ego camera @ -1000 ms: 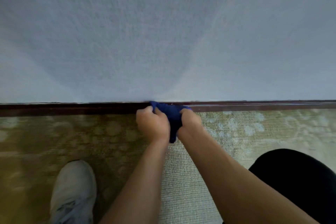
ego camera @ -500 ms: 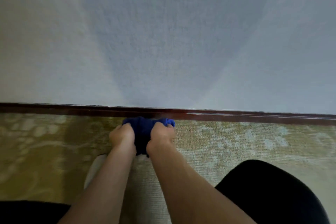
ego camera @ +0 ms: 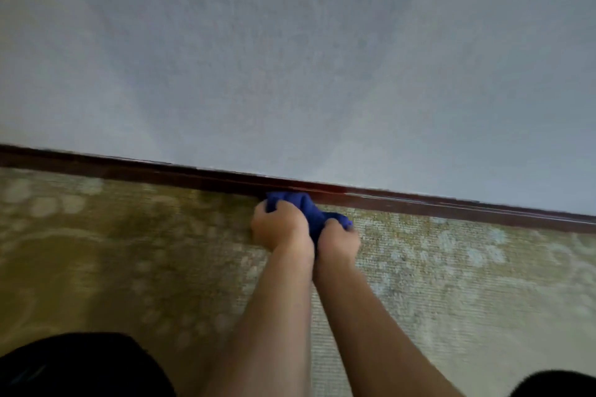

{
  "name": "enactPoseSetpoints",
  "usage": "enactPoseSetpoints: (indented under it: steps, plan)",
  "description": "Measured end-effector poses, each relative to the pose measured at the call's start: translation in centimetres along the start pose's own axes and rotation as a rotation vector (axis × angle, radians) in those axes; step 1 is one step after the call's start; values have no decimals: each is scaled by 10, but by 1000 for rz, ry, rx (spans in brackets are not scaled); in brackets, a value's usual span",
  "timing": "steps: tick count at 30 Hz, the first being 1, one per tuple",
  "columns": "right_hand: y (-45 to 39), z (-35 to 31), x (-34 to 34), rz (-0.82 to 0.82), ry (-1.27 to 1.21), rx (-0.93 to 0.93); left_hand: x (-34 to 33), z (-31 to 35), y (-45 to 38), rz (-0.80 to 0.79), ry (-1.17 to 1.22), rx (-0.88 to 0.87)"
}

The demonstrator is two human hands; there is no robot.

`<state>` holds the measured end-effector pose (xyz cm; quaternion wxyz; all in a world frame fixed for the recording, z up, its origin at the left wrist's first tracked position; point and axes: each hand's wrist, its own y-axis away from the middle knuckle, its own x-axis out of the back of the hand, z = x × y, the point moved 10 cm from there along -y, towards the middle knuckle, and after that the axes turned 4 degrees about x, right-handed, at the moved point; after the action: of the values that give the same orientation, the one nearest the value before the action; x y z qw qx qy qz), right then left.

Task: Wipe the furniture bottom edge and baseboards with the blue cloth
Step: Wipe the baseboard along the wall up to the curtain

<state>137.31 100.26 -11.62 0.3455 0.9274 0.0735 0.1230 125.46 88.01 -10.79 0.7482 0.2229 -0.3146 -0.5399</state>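
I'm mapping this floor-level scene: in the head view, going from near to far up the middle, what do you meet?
Bare forearms → left hand and right hand → bunched blue cloth → dark brown wooden baseboard → pale grey textured wall.

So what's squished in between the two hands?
The blue cloth, bunched between the left hand and right hand, pressed against the dark baseboard; the head view shows it.

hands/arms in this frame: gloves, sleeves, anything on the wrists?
Both bare. The left hand and right hand have no gloves, and no rings show, though the picture is slightly blurred. Both forearms are uncovered down to the frame's bottom edge, with no sleeve, watch or band in view. Only dark clothing appears, at the bottom corners.
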Motion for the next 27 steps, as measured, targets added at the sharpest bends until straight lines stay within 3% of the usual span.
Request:
enactPoseSetpoints:
  steps: [4, 8, 16, 21, 27]
  plan:
    - [-33, -38, 64, 52, 109, -19, -37, -34, 59, -127, -25, 117]
    - [-54, -48, 108, -5, 298, -80, -55, -55, 87, -184, 15, 213]
    - [-34, -108, 198, 16, 507, -81, -87, -77, 175, -335, -56, 342]
    - [-63, -125, 189, -71, 405, -4, -97, -75, 166, -295, -76, 246]
    - [-103, -98, 122, -335, 241, -2, -76, -68, 109, -47, -67, 51]
